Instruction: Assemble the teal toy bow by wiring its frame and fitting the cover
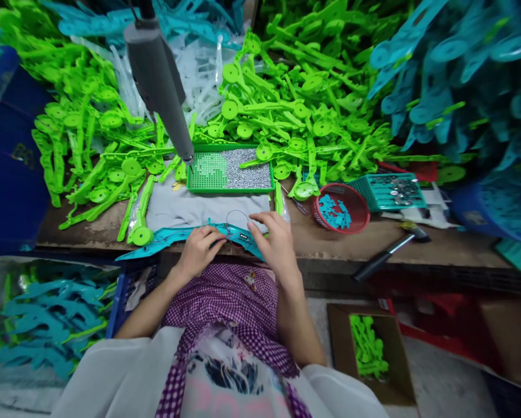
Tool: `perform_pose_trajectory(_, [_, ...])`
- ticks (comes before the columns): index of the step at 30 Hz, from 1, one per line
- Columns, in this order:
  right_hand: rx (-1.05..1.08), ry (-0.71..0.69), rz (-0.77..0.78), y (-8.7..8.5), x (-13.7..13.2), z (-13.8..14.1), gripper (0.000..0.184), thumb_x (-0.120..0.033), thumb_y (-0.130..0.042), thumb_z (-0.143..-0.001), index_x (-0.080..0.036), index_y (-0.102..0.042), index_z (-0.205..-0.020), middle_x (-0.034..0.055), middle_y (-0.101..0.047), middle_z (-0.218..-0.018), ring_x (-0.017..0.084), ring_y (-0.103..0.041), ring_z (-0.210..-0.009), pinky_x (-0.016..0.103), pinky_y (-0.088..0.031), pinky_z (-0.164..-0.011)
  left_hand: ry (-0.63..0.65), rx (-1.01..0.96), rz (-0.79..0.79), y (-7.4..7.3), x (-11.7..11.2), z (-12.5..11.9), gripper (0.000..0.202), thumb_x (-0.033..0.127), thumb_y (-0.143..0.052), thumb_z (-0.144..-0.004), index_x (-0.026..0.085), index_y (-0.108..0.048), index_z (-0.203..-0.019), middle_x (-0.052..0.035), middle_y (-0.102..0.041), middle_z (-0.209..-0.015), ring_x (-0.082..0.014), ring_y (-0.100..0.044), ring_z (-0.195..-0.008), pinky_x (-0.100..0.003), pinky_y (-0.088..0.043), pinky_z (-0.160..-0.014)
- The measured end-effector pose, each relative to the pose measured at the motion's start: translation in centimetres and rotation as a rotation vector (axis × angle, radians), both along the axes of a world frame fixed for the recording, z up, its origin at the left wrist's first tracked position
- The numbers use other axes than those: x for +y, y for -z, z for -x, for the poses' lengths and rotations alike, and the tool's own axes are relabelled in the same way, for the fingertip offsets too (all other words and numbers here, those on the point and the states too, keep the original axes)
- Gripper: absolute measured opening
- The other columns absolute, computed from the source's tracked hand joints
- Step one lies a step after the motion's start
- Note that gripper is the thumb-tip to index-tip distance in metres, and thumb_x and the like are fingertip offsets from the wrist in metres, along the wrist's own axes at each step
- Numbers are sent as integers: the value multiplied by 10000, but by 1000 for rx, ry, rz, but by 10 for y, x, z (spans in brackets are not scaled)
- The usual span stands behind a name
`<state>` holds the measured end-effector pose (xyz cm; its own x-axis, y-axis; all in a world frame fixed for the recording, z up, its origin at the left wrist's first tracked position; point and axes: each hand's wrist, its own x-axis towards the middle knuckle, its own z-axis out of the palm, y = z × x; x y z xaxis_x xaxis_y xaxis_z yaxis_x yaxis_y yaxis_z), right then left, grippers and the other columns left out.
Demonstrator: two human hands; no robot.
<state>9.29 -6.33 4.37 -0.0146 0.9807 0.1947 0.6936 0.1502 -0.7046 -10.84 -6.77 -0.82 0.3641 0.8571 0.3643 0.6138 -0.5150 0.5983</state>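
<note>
A long teal plastic part (pixel 169 235) lies across the near edge of the bench on a grey cloth (pixel 199 209). My left hand (pixel 198 251) rests on it with fingers curled, pinching at its middle. My right hand (pixel 275 241) sits on the part's right end, fingers bent and pressing down beside a thin wire loop (pixel 237 217). A grey powered screwdriver (pixel 160 81) hangs above the bench, its tip over a green tray (pixel 230 169) of small screws.
Heaps of green plastic parts (pixel 286 104) and teal parts (pixel 452 75) cover the back of the bench. A red basket (pixel 341 208) with teal pieces, a teal tray (pixel 389 191) and a hammer (pixel 389 252) lie at right. Boxes of parts stand on the floor.
</note>
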Motion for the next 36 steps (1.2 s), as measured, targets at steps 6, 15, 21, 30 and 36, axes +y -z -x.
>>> perform_pose_trajectory(6, [167, -29, -99, -16, 46, 18, 193, -223, -475, -911, -222, -651, -992, 51, -678, -982, 183, -609, -931, 333, -451, -834, -88, 30, -169, 20, -11, -7, 165, 267, -545, -926, 212, -695, -965, -64, -685, -903, -171, -659, -824, -318, -534, -760])
perform_pose_trajectory(15, [15, -580, 305, -5, 66, 6, 217, -338, -598, -859, -225, -697, -1017, 29, -736, -906, 166, -661, -813, 299, -475, -715, -71, -58, -276, 30, -15, -7, 179, 182, -555, -911, 216, -685, -1029, -61, -693, -927, -166, -672, -852, -310, -555, -780])
perform_pose_trajectory(21, [-333, -882, 282, -3, 77, 3, 138, -165, -667, -754, -255, -709, -850, 4, -719, -826, 162, -630, -730, 291, -421, -643, 13, -32, -240, 32, -16, -1, 206, 171, -519, -926, 224, -682, -1040, -66, -702, -924, -167, -681, -866, -310, -567, -758])
perform_pose_trajectory(30, [-531, -748, 33, -15, 61, 11, 119, -219, -489, -923, -215, -604, -892, 52, -635, -894, 183, -552, -806, 311, -362, -683, 46, -126, 110, -17, -18, 17, 478, 337, -621, -882, 227, -502, -1332, -108, -600, -1209, -220, -593, -1129, -399, -519, -963])
perform_pose_trajectory(36, [-314, -711, 85, -8, 67, 27, 83, -239, -457, -942, -224, -534, -913, 20, -611, -799, 160, -556, -735, 318, -402, -725, -62, -235, 341, -34, 28, 21, 308, 157, -462, -936, 202, -594, -1210, -90, -638, -1182, -211, -593, -1113, -423, -474, -1002])
